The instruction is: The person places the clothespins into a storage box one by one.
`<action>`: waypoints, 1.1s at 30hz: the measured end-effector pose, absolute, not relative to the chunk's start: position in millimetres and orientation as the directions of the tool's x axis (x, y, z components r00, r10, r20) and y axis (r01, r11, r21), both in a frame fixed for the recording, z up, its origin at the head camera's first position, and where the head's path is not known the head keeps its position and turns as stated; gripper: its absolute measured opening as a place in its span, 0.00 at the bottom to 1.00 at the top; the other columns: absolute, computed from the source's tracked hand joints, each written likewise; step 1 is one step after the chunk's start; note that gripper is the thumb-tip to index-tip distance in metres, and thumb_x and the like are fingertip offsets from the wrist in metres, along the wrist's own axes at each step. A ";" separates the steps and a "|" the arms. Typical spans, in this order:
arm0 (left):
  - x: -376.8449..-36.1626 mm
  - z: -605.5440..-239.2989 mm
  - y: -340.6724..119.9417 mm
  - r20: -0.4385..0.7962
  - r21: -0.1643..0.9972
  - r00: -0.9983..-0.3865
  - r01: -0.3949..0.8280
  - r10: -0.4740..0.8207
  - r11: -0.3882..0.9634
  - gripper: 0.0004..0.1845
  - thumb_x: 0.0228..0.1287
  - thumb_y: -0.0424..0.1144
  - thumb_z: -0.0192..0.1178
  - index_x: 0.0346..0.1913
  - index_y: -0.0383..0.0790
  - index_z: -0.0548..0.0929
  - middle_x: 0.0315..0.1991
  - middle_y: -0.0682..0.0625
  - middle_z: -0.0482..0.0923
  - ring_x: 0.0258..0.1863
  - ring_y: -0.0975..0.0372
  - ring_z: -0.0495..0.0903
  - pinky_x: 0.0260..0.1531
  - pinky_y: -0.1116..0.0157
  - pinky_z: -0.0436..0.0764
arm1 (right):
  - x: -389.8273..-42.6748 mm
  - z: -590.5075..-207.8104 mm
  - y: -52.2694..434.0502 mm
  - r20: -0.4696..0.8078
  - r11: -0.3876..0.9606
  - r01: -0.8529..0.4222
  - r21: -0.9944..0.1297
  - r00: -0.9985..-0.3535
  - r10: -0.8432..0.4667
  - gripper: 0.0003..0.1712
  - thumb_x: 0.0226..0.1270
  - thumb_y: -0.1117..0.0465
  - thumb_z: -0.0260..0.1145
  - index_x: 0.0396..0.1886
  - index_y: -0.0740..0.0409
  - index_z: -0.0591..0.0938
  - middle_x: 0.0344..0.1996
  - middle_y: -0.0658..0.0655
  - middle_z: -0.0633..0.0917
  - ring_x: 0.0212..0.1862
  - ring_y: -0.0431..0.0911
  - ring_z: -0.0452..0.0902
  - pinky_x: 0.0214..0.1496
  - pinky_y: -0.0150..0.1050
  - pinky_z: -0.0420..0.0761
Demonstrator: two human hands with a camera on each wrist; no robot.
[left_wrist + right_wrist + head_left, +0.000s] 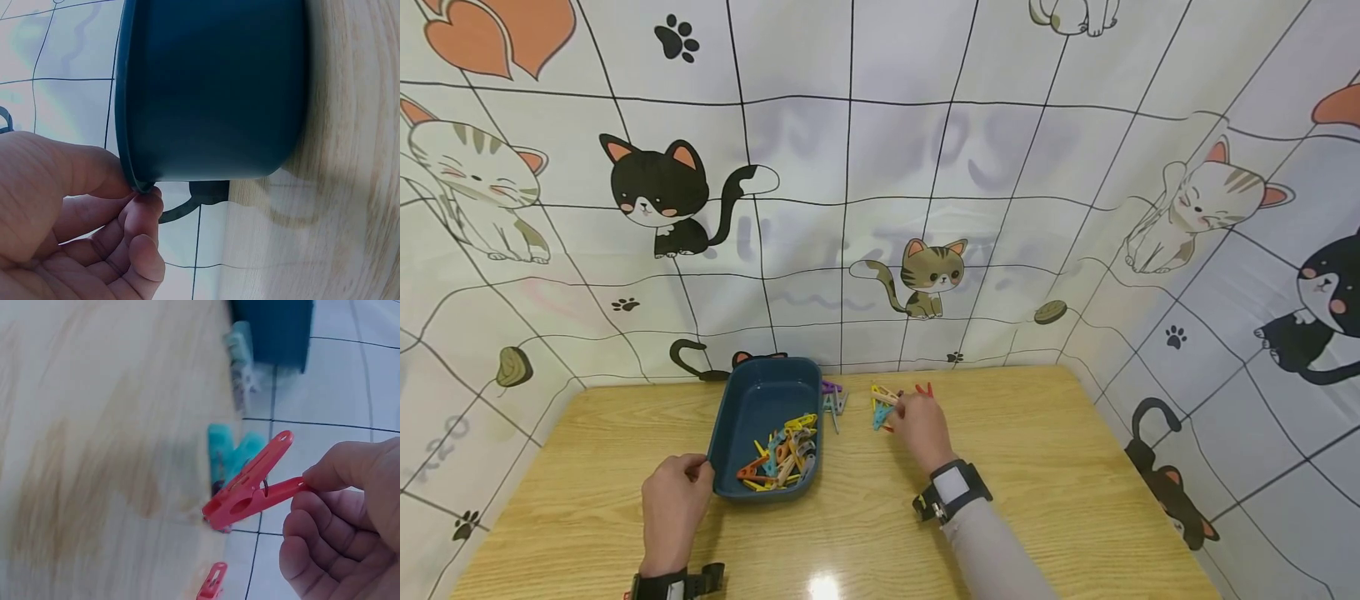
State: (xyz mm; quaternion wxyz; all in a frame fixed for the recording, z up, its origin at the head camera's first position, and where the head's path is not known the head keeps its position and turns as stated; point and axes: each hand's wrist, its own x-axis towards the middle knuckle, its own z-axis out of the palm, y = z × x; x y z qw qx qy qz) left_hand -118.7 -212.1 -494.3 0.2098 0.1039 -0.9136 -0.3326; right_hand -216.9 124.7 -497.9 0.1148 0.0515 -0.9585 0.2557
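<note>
Clearly, both hands are pinching something. In the lower left of the head view, the left hand [676,510] grips the rim of a dark blue plastic bin [739,400], its thumb and index finger pressed together on the corner nearest it; the left wrist view shows that pinch at lower left, with the remaining fingers curled beneath. The bin stands on the wood-grained bench [1015,467], left of centre in the head view, and a heap of yellow, orange, blue and beige clothespins [782,454] lies in its lower right part. The right hand [922,429], right of centre, pinches a red clothespin [244,494] between thumb and index finger by the end of one handle, seen around the middle of the right wrist view. Behind it there sits a turquoise clothespin [217,447], and another red clothespin [212,584] shows at the bottom edge. In the head view, a purple clothespin [831,387] lies just right of the bin. A cat-printed sheet [887,158] fills the upper frame.
</note>
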 end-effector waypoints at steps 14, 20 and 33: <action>-119.4 -494.7 -212.4 0.307 0.655 -0.891 -0.057 -0.334 0.754 0.09 0.60 0.26 0.61 0.36 0.25 0.89 0.27 0.40 0.83 0.25 0.52 0.81 0.24 0.59 0.75 | -199.9 -474.4 108.7 0.293 0.618 -0.268 -0.739 -0.954 -0.063 0.04 0.61 0.67 0.71 0.30 0.60 0.91 0.29 0.55 0.89 0.31 0.43 0.81 0.32 0.34 0.77; -119.5 -494.7 -212.6 0.311 0.659 -0.889 -0.054 -0.336 0.750 0.09 0.59 0.26 0.61 0.36 0.25 0.89 0.27 0.40 0.83 0.25 0.52 0.81 0.24 0.58 0.75 | -192.7 -464.1 94.9 0.268 0.538 -0.287 -0.793 -0.957 -0.115 0.05 0.64 0.65 0.70 0.30 0.58 0.90 0.26 0.53 0.89 0.28 0.39 0.79 0.30 0.33 0.76; -118.4 -492.4 -211.6 0.331 0.651 -0.886 -0.034 -0.324 0.758 0.09 0.59 0.26 0.60 0.34 0.25 0.89 0.26 0.40 0.82 0.24 0.52 0.80 0.25 0.57 0.75 | -183.7 -463.4 56.6 0.163 0.377 -0.234 -0.896 -0.964 -0.210 0.07 0.66 0.62 0.69 0.33 0.60 0.91 0.29 0.54 0.88 0.25 0.38 0.78 0.29 0.35 0.79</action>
